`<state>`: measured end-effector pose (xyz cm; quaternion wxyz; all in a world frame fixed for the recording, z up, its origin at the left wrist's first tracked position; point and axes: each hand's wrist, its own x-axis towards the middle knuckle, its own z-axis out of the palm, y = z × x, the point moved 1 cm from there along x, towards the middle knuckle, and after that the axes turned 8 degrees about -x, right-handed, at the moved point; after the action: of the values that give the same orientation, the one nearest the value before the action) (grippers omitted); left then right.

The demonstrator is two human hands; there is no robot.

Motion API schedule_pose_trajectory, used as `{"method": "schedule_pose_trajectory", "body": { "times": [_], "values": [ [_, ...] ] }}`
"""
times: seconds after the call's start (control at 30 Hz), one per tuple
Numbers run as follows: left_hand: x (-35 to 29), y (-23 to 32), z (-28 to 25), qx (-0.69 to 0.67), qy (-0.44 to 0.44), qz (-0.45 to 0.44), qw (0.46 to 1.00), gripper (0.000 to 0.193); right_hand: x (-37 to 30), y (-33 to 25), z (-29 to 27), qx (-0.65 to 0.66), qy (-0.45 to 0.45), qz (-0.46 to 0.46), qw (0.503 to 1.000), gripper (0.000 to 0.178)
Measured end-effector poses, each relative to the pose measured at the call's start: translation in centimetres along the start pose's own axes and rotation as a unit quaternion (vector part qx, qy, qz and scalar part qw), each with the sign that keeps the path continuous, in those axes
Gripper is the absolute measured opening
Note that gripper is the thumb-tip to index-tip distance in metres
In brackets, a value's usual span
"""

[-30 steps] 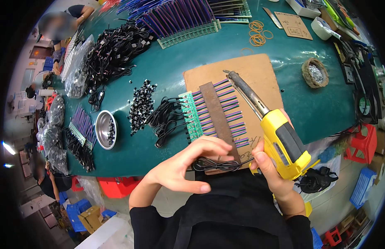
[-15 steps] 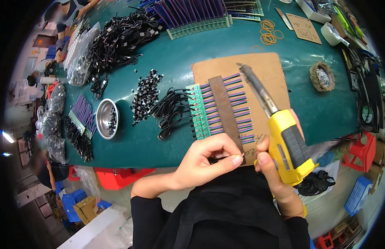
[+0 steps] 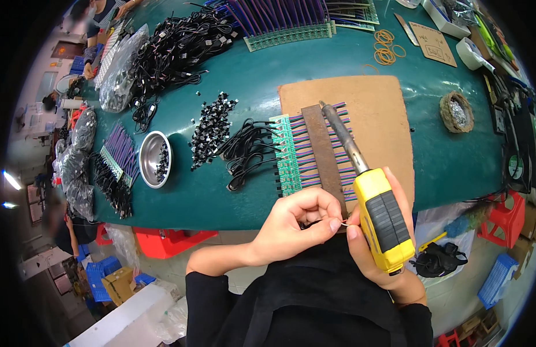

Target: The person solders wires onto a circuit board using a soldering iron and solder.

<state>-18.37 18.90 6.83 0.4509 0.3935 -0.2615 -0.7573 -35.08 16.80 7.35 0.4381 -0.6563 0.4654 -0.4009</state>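
My left hand [image 3: 291,225] pinches a thin black cable near its bared, pale wire end [image 3: 345,223]. At that wire end the thumb and fingertip of my right hand [image 3: 366,254] meet it. A yellow and black soldering gun [image 3: 386,217] also sits in my right hand, its metal tip pointing up and left over the work. Below the tip, a rusty flat metal bar [image 3: 321,144] lies across striped wires. These wires run from a row of green circuit boards [image 3: 287,156], whose other side carries black cables [image 3: 245,150].
Cardboard [image 3: 377,110] lies under the wires on the green table [image 3: 233,211]. To the left are small black parts [image 3: 213,127] and a metal bowl [image 3: 165,140]. A cable heap [image 3: 175,52] lies far left, rubber bands [image 3: 385,49] and a round woven holder [image 3: 456,111] right.
My right hand has moved left and its fingertips now meet the wire end held by my left hand. The soldering gun has swung left with it. The whole view has shifted slightly.
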Motion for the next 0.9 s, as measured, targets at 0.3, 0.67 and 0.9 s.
{"method": "schedule_pose_trajectory", "body": {
  "times": [0.3,0.67,0.9],
  "values": [
    [-1.0,0.5,-0.3,0.151,0.002,0.097,0.984,0.009,0.2,0.1,0.5,0.128,-0.084,0.021,0.988,0.064],
    [1.6,3.5,-7.6,0.479,0.187,0.118,0.85,0.009,-0.6,0.8,-0.5,0.198,-0.115,0.158,0.96,0.077],
    [2.8,3.4,-8.1,0.509,0.178,0.108,0.835,0.009,-2.2,1.8,-1.4,0.255,-0.142,0.266,0.919,0.075]
  ]
}}
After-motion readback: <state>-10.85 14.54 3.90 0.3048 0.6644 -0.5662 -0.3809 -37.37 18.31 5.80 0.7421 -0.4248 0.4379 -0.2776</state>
